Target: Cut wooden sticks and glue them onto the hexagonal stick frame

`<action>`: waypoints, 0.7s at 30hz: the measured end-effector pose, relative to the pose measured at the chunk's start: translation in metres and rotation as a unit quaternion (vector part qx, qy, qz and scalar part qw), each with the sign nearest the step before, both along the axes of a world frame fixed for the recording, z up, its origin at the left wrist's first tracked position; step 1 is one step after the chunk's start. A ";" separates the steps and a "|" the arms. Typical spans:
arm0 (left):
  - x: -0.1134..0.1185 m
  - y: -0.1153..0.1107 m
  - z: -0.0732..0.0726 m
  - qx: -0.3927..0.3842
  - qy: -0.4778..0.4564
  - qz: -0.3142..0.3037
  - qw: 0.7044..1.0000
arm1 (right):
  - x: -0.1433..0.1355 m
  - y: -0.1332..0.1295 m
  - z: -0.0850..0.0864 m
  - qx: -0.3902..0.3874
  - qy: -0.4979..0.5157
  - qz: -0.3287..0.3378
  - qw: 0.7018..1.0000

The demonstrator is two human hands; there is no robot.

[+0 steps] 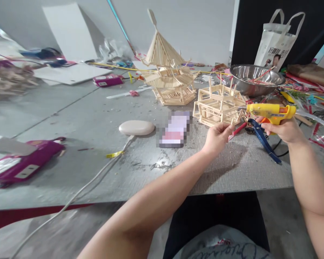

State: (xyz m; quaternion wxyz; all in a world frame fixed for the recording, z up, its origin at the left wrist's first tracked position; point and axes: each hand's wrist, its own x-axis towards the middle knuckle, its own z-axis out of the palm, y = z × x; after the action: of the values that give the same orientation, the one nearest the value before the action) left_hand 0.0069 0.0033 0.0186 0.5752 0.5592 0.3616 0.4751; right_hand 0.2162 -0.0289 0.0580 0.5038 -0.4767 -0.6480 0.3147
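Two hands work at the far right of the table (97, 118), just in front of a small open frame (218, 106) built of pale sticks. The right hand (284, 129) is clenched around the grip of a yellow glue gun (270, 112), whose nozzle points left toward the frame's near right corner. The left hand (217, 138) is pinched shut, fingertips holding what looks like a short stick (231, 123) close to the nozzle tip; whether the stick touches the frame cannot be told. To do this gluing step well, I judge the nozzle should meet the stick's end with only a small bead, the left hand keeping the piece steady and square to the frame's rails while the glue sets, with fingertips kept back from the hot tip. Too much glue would likely string across the open lattice. Blue pliers (263, 138) lie on the table just under the right hand, beside a red stick (239, 128). Behind the frame stands a taller stick pagoda (169, 72) with a pointed roof, and a steel bowl (256, 79) sits to its right. A white oval block (136, 127) rests nearer the table's middle, and a purple case (24, 163) lies well apart at the left edge.
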 end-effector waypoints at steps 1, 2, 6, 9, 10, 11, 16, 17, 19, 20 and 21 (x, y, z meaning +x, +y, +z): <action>0.000 0.000 -0.001 0.003 0.001 0.005 1.000 | 0.000 0.000 0.000 -0.001 0.003 -0.001 1.000; 0.000 0.001 -0.001 0.006 0.001 0.008 1.000 | 0.000 0.000 0.000 -0.003 0.008 -0.003 1.000; -0.001 0.001 -0.002 0.018 0.007 0.018 1.000 | 0.000 -0.001 0.000 -0.023 0.033 0.016 0.999; -0.002 0.001 -0.002 0.022 0.017 0.023 0.999 | 0.002 -0.001 -0.002 -0.023 0.037 0.029 0.999; -0.002 0.001 -0.003 0.022 0.020 0.023 0.999 | 0.003 0.000 -0.003 -0.022 0.039 0.023 0.999; -0.002 0.001 -0.003 0.023 0.021 0.022 0.999 | 0.004 0.001 -0.004 -0.021 0.042 0.014 0.999; -0.002 0.003 -0.004 0.036 0.024 0.025 0.999 | 0.008 0.004 -0.010 -0.036 0.038 -0.007 0.999; -0.002 0.003 -0.004 0.037 0.025 0.026 0.999 | 0.008 0.004 -0.010 -0.039 0.033 -0.010 0.999; -0.002 0.003 -0.003 0.037 0.032 0.026 0.998 | 0.008 0.003 -0.011 -0.041 0.024 -0.014 0.999; -0.002 0.002 -0.003 0.037 0.037 0.026 0.998 | 0.008 0.003 -0.011 -0.041 0.019 -0.016 0.999; -0.003 0.002 -0.002 0.037 0.041 0.025 0.998 | 0.007 0.002 -0.011 -0.039 0.016 -0.018 0.999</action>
State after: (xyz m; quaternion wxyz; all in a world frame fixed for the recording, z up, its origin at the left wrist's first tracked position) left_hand 0.0043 0.0055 0.0162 0.5268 0.5902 0.3810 0.4786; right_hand 0.2235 -0.0265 0.0471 0.5007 -0.5021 -0.6186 0.3385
